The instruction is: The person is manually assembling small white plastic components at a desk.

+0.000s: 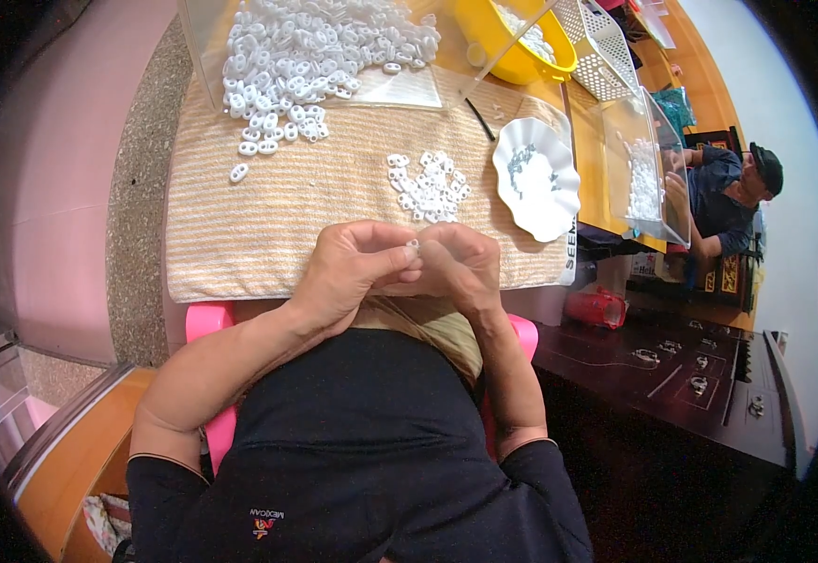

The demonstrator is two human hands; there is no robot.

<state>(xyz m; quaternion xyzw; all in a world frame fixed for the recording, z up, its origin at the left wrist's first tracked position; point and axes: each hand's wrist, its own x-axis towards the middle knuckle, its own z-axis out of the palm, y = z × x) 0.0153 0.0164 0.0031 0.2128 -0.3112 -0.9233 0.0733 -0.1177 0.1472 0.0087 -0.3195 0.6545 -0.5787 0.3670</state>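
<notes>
Over the towel's front edge, my left hand [348, 272] pinches a small white plastic piece [414, 247] between thumb and forefinger. My right hand [465, 267] meets it there with its fingers closed together, slightly blurred; what they hold is too small to make out. Just beyond my hands lies a small pile of white plastic pieces with holes [432, 190]. To its right, a white wavy-rimmed dish [552, 223] holds small greyish parts. A large heap of white oval two-hole pieces [320, 56] spreads at the far left, some spilling onto the striped towel [231, 230].
A clear plastic box [204, 56] surrounds part of the heap. A yellow basin [559, 64] with white pieces stands at the back, beside a white perforated basket [601, 42]. A thin black stick [480, 119] lies near the dish. At right, a person works by another clear box [674, 202].
</notes>
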